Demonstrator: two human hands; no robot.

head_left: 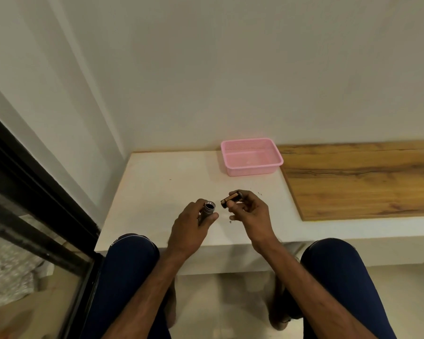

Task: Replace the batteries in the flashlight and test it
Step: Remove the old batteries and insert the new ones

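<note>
From my remote feed, a seated person works over a low white table (157,182), knees in dark blue trousers (132,260) on either side of the forearms. The left hand (191,226) is wrapped around a grey flashlight body (208,209), held tilted with its open, dark end facing up toward the camera. Just beside it, not touching, the right hand (251,211) pinches a dark battery holder (231,198) between thumb and fingers; copper-coloured battery casing shows in it, though I cannot tell how many cells it carries. Both hands hover over the near part of the table. A pink plastic basket (252,167) sits well beyond them at the table's far edge against the wall, where the white top meets a wood-grain surface (362,182). Small dark specks (230,220) lie on the table near the right hand.
</note>
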